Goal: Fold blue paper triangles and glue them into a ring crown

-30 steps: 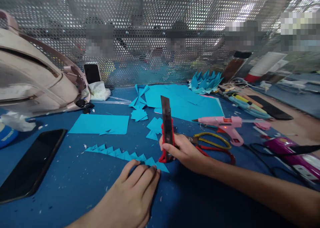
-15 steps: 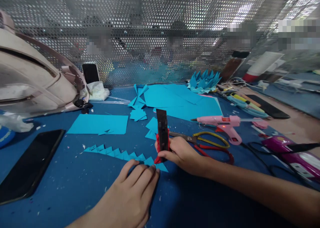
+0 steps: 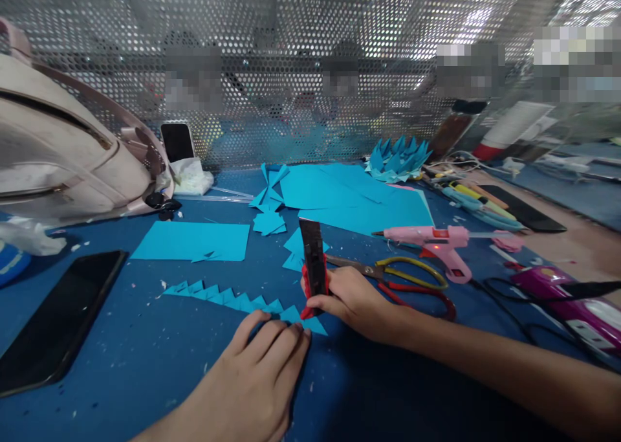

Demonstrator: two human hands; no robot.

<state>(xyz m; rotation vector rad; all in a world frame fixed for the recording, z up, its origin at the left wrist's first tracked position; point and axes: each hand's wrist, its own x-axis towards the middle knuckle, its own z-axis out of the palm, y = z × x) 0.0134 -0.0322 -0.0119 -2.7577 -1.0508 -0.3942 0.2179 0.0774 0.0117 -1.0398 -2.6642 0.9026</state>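
Note:
A zigzag strip of folded blue paper triangles (image 3: 226,296) lies slantwise on the blue table. My left hand (image 3: 264,364) rests over the strip's right part, its bent fingertips holding the lower edge down; the palm side is hidden. In my right hand (image 3: 352,299) is a black and red stapler (image 3: 314,261), held upright with fingers wrapped round it. The stapler's red lower end meets the strip close to its right tip, just beyond my left fingers. Small folded blue paper pieces (image 3: 293,251) lie behind the stapler, and scissors (image 3: 412,277) with yellow and red handles lie right of it.
A pink glue gun (image 3: 436,236) and a purple power strip (image 3: 567,303) with cords lie right. Blue sheets (image 3: 334,186) and a spiky paper piece (image 3: 398,159) sit at the back, before a perforated metal panel (image 3: 291,73). A phone (image 3: 63,319) and bag (image 3: 72,138) are left.
The stapler's top has tilted slightly to the left and dropped a little. My left hand and the paper strip stay practically in place.

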